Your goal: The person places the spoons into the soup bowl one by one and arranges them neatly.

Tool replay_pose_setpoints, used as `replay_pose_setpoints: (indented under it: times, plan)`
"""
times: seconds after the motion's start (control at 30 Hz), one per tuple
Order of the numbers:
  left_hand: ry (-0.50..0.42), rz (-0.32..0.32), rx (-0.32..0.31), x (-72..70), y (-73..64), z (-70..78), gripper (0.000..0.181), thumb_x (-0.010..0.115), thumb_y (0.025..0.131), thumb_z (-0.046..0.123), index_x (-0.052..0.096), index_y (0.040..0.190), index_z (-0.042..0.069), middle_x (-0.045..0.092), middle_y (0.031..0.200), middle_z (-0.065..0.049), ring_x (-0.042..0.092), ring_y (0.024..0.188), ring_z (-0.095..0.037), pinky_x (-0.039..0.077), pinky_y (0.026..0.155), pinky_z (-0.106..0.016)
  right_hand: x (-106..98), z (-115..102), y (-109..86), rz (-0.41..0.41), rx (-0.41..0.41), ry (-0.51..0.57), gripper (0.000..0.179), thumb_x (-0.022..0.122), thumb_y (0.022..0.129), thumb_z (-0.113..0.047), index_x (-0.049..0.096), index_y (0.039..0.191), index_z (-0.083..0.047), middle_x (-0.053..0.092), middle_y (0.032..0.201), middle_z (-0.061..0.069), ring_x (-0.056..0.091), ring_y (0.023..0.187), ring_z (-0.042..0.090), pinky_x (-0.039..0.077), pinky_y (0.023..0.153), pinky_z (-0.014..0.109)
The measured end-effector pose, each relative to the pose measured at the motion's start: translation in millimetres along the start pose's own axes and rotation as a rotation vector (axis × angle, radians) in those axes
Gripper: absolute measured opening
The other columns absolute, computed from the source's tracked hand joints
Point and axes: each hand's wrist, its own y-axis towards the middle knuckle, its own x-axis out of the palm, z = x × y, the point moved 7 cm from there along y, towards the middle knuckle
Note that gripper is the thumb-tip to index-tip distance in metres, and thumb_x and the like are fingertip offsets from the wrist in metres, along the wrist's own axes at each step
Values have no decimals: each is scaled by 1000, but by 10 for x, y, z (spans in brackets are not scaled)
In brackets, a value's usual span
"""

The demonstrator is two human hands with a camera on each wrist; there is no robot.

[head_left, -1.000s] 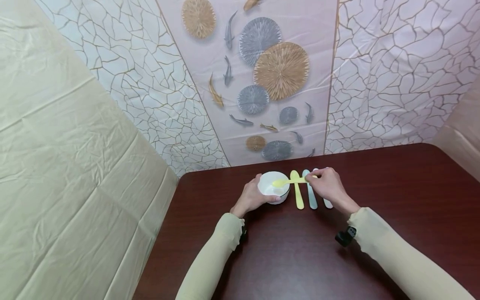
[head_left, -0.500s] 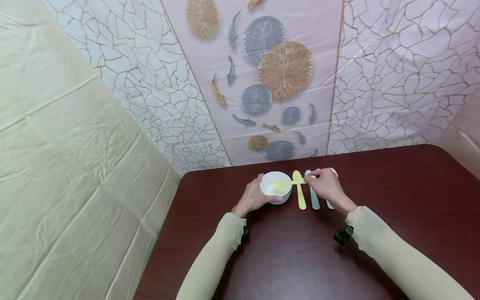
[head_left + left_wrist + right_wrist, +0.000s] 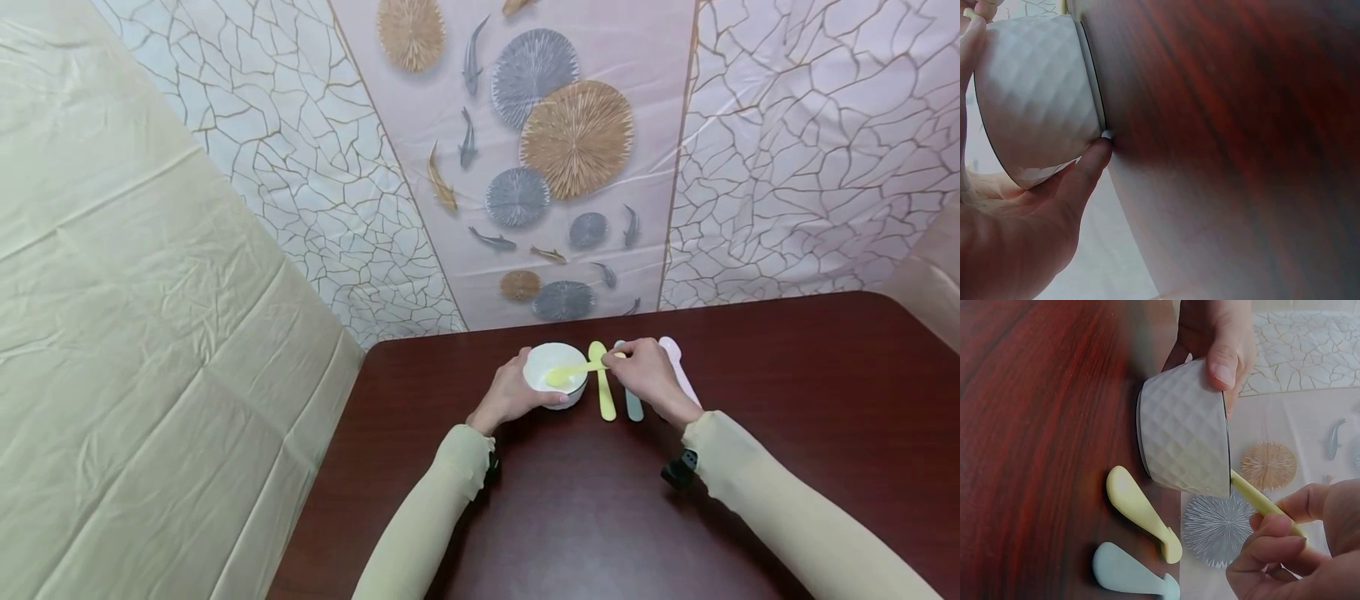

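- Two hands work at the far middle of a dark wooden table (image 3: 787,400), close to its back edge under the patterned wall covering (image 3: 577,142).
- Left hand (image 3: 510,392) grasps the white bowl (image 3: 555,375), thumb on the near side and fingers curled round the far wall; the left wrist view shows a fingertip at the bowl's foot where it meets the tabletop.
- Right hand (image 3: 645,375) pinches the handle of a yellow spoon (image 3: 573,371), whose scoop end lies inside the bowl while the handle crosses the rim, tilted.
- One bowl is on the table, standing upright with a faceted outer wall.
- Four spoons are visible in all: the held yellow one, plus three lying flat just right of the bowl.
- Those three lie side by side, handles toward the person: a second yellow spoon (image 3: 602,387) nearest the bowl, a pale blue spoon (image 3: 633,408) partly under the right hand, and a pink spoon (image 3: 678,371) outermost.
- Bare tabletop stretches wide to the right and toward the person; on the left a cream cloth (image 3: 150,333) hangs beside the table's left edge.
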Motion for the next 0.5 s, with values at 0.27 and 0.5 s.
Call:
replay_pose_setpoints:
  times: [0.27,0.5]
  plan:
    - [1,-11,-14,14,-4,-25,111,95,79,55,41,165,9,64,149,-15,62,136,-32,53,112,-45,25,-10,21,-25,29,15,34,64,99,-21,83,117,1,76,97,10,58,80,20,45,68,28]
    - [-1,-5,-11,3,5,-12,111,95,80,55,41,165,8,64,149,-15,63,136,-31,54,113,-45,31,-17,67,-20,34,36,31,67,98,-22,82,110,3,74,82,5,59,71,16,47,66,28]
